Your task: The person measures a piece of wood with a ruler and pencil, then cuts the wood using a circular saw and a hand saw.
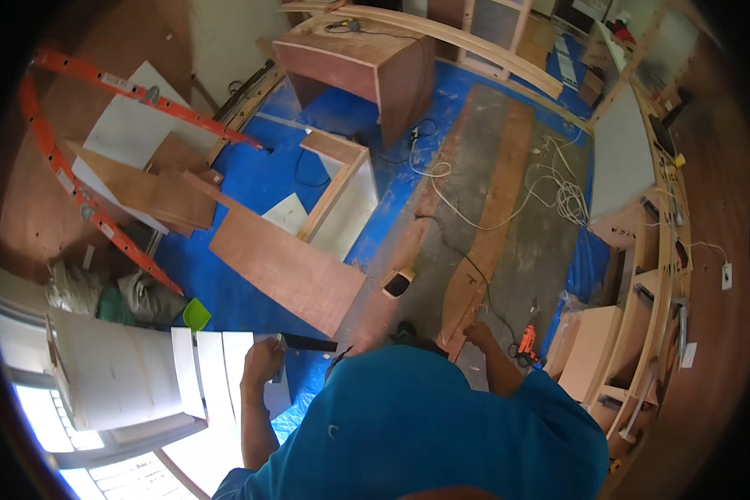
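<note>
My left hand [262, 360] is closed around a thin grey piece [279, 367] whose kind I cannot make out. A flat dark bar [311, 343] reaches to the right from beside it; whether they are one thing is unclear. White panels [212, 367] lie just left of this hand. My right hand [477, 333] is low on the other side, fingers curled, above the end of a long brown board strip [467, 296] on the floor. What its fingers hold, if anything, is too small to tell. Right of it is an orange-and-black power tool [527, 343].
An orange ladder [83, 200] lies left, near a brown plywood sheet [287, 267] on blue sheeting [267, 167]. A wooden desk-like box [342, 58] stands ahead. White cable [568, 200] coils on the floor. Open wooden framing [642, 333] runs along the right.
</note>
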`<move>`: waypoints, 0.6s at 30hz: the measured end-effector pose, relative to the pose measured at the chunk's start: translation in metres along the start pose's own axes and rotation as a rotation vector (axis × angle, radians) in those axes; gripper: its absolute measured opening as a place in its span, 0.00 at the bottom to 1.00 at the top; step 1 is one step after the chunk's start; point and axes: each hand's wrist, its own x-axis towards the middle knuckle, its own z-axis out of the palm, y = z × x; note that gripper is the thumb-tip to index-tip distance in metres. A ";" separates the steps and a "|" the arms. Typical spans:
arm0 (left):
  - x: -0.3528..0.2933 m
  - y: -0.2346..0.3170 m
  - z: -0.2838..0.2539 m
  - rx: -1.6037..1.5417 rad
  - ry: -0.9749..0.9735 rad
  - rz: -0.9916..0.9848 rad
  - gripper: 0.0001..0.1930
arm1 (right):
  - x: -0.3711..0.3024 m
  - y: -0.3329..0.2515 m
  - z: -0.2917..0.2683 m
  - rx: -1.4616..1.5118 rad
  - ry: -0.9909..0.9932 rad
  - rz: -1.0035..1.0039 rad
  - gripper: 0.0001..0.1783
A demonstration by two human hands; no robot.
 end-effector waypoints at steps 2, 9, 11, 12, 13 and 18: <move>0.013 0.027 -0.008 0.005 -0.048 0.050 0.13 | -0.016 0.022 -0.003 0.189 -0.014 0.116 0.12; 0.058 0.134 -0.020 0.026 -0.113 0.259 0.11 | -0.021 -0.014 -0.042 0.911 0.239 0.744 0.13; 0.073 0.161 -0.009 0.034 -0.086 0.380 0.10 | -0.006 -0.023 -0.067 1.114 0.375 0.673 0.13; 0.074 0.166 -0.010 0.028 -0.100 0.422 0.09 | 0.012 -0.043 -0.097 1.098 0.369 0.626 0.14; 0.074 0.169 -0.008 0.016 -0.118 0.462 0.09 | 0.023 -0.067 -0.133 1.075 0.359 0.584 0.14; 0.108 0.235 0.019 -0.020 -0.204 0.765 0.09 | 0.024 -0.117 -0.239 1.371 0.369 0.268 0.29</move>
